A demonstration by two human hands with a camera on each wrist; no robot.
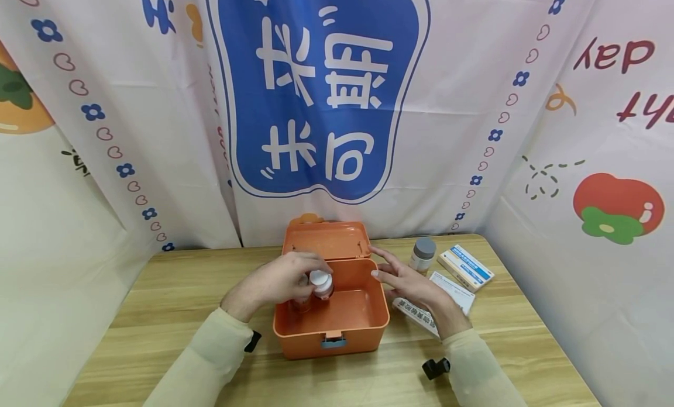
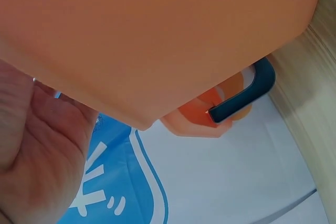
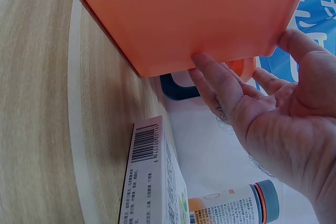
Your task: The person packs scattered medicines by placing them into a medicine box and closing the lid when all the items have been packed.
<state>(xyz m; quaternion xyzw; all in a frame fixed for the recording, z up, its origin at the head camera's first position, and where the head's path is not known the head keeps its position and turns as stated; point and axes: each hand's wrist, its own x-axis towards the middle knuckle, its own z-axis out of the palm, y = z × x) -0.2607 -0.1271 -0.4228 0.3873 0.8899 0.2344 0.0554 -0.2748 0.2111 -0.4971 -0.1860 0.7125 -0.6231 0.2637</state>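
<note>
A small white-capped bottle (image 1: 322, 284) is held in the left part of an orange plastic box (image 1: 330, 339), where it is pinched between the thumb and fingers of the left hand (image 1: 286, 281). Its cap is turned upward and its long axis appears close to upright; the lower end is partly hidden, so whether the box floor is touched cannot be told. Beneath the left hand a dim reddish shape is seen in the box, too unclear to be identified. The box's right half shows bare floor. Its hinged lid (image 1: 326, 240) is laid open on the far side, and a blue-grey latch (image 1: 334, 342) is fitted on the near wall. The box's right wall is touched by the spread, extended fingers of the right hand (image 1: 416, 283), in which nothing is grasped.

To the right of the box, a grey-capped bottle (image 1: 423, 255) is stood upright beside a blue-and-white medicine carton (image 1: 466, 266); nearer, a white carton (image 1: 457, 292) and a carton with dark lettering (image 1: 416, 314) are partly covered by the right hand. All are set on a wood-grain table (image 1: 210, 284), which is bordered by a white printed curtain (image 1: 447, 103) bearing a blue panel (image 1: 316, 91) with white Chinese characters.
</note>
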